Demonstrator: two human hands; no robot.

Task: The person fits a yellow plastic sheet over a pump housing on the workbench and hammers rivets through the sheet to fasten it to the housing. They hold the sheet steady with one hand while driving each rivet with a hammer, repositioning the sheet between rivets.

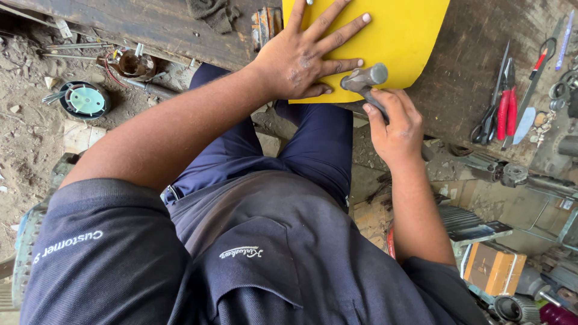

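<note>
Dark navy work shirt [241,265] and navy trousers [301,150] of the seated person fill the near field, both forearms extending forward to the tabletop [475,54].

Right hand [397,126]: grip closed around the handle of a grey metal hammer [364,81]. Hammer head lies at the lower edge of a bright yellow flat sheet with rounded corners [397,36], touching or just over it; contact cannot be confirmed.

Left hand [304,57]: grip not engaged, fingers spread, palm pressed flat on the yellow sheet, holding nothing. Thumb lies just beside the hammer head.

Yellow sheet rests on the worn, dark wooden tabletop, its lower edge overhanging the near side above the knees.

Further right on the tabletop: red-handled pliers [506,99], dark scissors [489,120], and a long thin red-tipped tool [539,69], well apart from both hands.

Left of the person, on the dirt floor [30,132]: a round part with a pale green face [86,100] and a rusty wound coil piece [133,63].

Lower right: an orange cardboard box [494,268] among metal parts.
</note>
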